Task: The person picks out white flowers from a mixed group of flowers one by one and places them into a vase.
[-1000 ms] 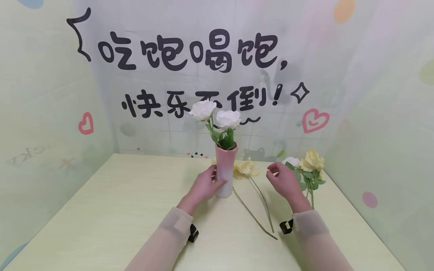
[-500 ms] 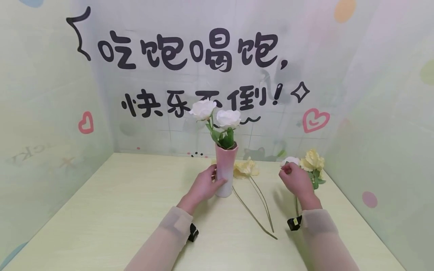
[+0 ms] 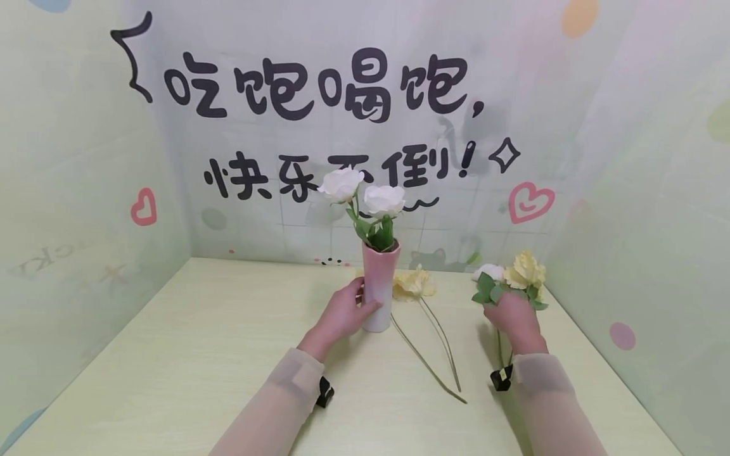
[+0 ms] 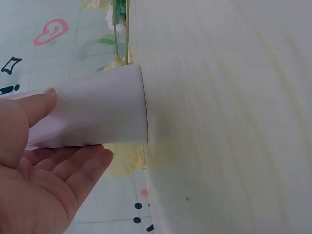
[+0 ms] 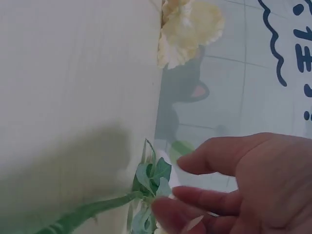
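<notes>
My left hand [image 3: 341, 311] holds a pink-to-white vase [image 3: 378, 285] standing upright on the table, thumb on one side and fingers on the other. Two white roses [image 3: 384, 201] with green leaves rise from its mouth. At the right, my right hand [image 3: 516, 320] is over the stems of a yellow flower [image 3: 526, 270] and a white flower [image 3: 488, 272] lying together. The right wrist view shows its thumb and fingers apart beside green leaves [image 5: 153, 178]; whether a fingertip touches them I cannot tell.
Yellow flowers [image 3: 416, 285] lie just right of the vase, their long thin stems [image 3: 428, 364] reaching toward the front. The pale wooden table [image 3: 228, 354] is bounded by printed walls at the back and both sides.
My right hand has moved right and lower, from beside the right-hand flowers to over their stems. The left hand and the vase have stayed in place.
</notes>
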Available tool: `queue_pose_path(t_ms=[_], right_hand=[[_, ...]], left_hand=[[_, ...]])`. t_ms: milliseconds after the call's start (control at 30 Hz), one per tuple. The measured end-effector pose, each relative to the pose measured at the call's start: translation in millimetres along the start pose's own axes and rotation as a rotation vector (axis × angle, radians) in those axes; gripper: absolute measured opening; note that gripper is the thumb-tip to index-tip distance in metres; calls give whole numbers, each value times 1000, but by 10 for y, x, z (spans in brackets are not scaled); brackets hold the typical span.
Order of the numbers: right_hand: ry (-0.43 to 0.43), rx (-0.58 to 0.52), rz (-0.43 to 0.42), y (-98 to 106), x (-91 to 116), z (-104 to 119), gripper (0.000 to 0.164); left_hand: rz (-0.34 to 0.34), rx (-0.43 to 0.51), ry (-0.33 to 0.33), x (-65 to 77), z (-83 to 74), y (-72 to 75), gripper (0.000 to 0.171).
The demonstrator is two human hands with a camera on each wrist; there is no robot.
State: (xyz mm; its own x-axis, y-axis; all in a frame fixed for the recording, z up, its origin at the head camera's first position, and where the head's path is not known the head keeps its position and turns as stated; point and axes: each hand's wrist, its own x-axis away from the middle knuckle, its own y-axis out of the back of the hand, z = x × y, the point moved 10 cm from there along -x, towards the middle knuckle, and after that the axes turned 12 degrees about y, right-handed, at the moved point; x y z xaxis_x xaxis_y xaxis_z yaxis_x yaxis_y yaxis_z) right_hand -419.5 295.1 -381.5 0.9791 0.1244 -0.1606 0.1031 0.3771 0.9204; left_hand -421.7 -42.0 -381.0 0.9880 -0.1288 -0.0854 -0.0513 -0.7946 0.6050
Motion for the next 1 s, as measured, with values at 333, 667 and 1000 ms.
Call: queue_pose_path(t_ms=[333, 667, 1000], right_hand=[[19, 21, 148, -176, 14, 1, 31], [41, -43, 155, -248, -17, 49, 28], [-8, -95, 170, -244, 99, 142, 21]], left_hand=[[-15, -4, 20, 38, -55, -24, 61], [-22, 5, 21, 71, -78, -16, 61], [-9, -3, 13, 129, -91, 0, 61]])
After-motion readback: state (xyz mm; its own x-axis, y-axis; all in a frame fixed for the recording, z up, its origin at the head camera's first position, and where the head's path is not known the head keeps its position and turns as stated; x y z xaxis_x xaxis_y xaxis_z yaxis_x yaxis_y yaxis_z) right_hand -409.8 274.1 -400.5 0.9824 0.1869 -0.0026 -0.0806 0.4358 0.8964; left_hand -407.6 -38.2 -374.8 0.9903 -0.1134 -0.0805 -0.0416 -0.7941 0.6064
